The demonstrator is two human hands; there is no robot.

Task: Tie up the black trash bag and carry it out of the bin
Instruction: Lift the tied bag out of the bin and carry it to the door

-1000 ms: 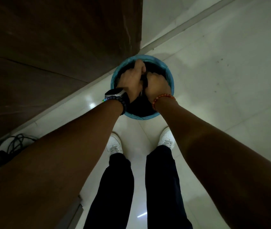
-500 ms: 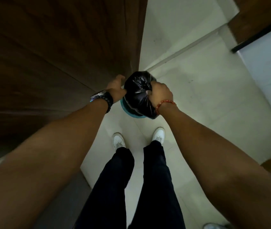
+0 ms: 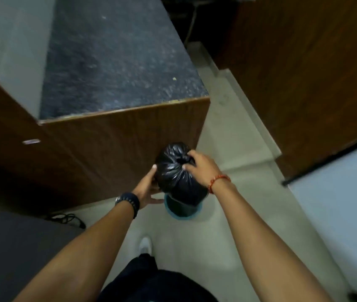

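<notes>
the black trash bag (image 3: 176,173) hung in the air directly above the blue bin (image 3: 183,211), its gathered neck bunched into a knot at the top, and its lower end hid most of the bin's opening, so whether it had fully cleared the rim could not be told; the right hand (image 3: 201,165) had its grip closed on that knotted neck, fingers pinching the twisted plastic from the right side, a red beaded bracelet (image 3: 218,182) on the wrist; the left hand (image 3: 149,188) was spread open with its palm against the bag's left flank (touching or only just beside it, the blur made this hard to tell), and it pinched nothing; a dark watch and a beaded band (image 3: 128,201) sat on the left wrist; the bin stood on the pale tiled floor (image 3: 234,149) close to the corner of a wooden cabinet (image 3: 108,153) with a dark speckled surface (image 3: 116,62) on top; a tangle of black cable (image 3: 66,219) lay on the floor at the foot of the cabinet, and one white shoe (image 3: 145,245) showed below the bin, between the forearms
</notes>
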